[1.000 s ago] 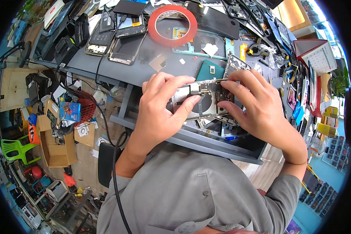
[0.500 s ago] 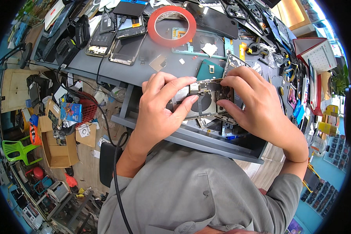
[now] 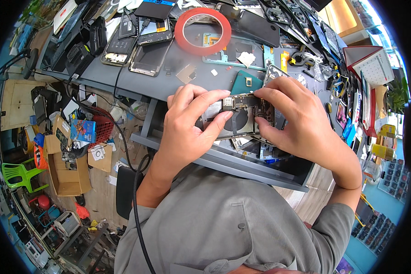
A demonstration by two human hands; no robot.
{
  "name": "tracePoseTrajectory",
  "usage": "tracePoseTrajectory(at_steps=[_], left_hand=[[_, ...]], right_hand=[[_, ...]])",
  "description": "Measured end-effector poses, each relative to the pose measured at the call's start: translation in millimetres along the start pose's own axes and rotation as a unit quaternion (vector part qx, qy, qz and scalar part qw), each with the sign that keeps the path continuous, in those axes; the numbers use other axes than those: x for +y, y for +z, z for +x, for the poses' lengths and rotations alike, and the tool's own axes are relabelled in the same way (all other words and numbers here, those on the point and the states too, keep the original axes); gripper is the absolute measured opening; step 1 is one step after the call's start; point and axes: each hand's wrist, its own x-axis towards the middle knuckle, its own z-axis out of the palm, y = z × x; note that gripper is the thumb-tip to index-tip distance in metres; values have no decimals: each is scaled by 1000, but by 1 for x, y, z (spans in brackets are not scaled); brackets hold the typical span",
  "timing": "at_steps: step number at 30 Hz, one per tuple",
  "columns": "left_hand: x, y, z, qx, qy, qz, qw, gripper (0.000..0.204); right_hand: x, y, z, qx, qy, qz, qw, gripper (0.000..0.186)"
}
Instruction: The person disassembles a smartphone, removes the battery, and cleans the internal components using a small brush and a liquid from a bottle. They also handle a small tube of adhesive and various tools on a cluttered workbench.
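Observation:
An opened phone (image 3: pixel 243 122) with bare internals lies across the space between my hands, above an open drawer. A dark circuit board (image 3: pixel 245 101) with a silver metal piece at its left end runs along the phone's upper edge. My left hand (image 3: pixel 187 121) is closed on the phone's left end, index finger on the metal piece and thumb below it. My right hand (image 3: pixel 303 123) closes on the right end, index fingertip at the upper edge and thumb lower on the inside. That hand hides the phone's far right part.
The grey drawer (image 3: pixel 223 167) juts toward me below the phone. Behind lie a red tape roll (image 3: pixel 180 28), a teal phone frame (image 3: pixel 268 57), a dark green panel (image 3: pixel 240 85) and several phone parts. A black cable (image 3: pixel 135 205) hangs at my left.
My right index fingertip and thumb have shifted slightly left along the phone. My left hand keeps its hold with almost no movement.

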Motion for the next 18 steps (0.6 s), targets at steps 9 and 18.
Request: tracePoseTrajectory(at_steps=[9, 18], left_hand=[[-1, 1, -1, 2, 0, -3, 1000, 45], [-2, 3, -2, 10, -4, -2, 1000, 45]], right_hand=[[1, -1, -2, 2, -27, -5, 1000, 43], [-5, 8, -14, 58, -118, -152, 980, 42]])
